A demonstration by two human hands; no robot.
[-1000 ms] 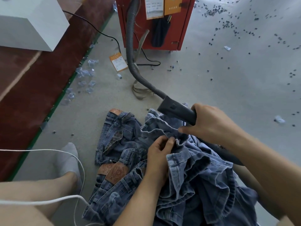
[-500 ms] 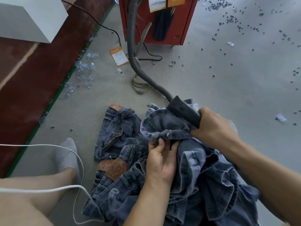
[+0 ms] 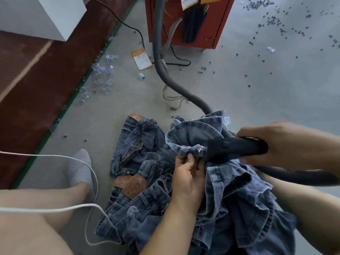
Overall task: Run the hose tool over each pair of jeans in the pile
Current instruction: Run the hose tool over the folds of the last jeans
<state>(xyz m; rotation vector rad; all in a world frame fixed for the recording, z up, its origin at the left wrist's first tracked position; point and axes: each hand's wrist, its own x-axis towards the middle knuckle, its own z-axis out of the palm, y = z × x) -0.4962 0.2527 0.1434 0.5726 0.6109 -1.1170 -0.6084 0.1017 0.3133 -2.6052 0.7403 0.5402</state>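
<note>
A pile of blue jeans [image 3: 139, 159] with brown leather patches lies on the grey floor in front of me. On top, one pair [image 3: 239, 196] is bunched up, its hem turned open. My left hand [image 3: 187, 173] pinches that fabric just below the hem. My right hand [image 3: 287, 142] grips the black hose tool [image 3: 237, 149], whose nozzle mouth touches the gathered denim beside my left fingers. The grey ribbed hose [image 3: 160, 57] runs from the tool up to a red machine [image 3: 185, 21].
My leg and white sock [image 3: 79, 168] lie at the left with a white cable [image 3: 55, 208] looping over them. An orange tag [image 3: 141, 58], clear plastic scraps [image 3: 103, 76], black cords and several small dark bits litter the floor. A white box [image 3: 40, 13] stands on red flooring at the upper left.
My right hand swung the hose tool round so its nozzle now points left onto the denim. My left hand kept pinching the fabric, and the hem opened wider.
</note>
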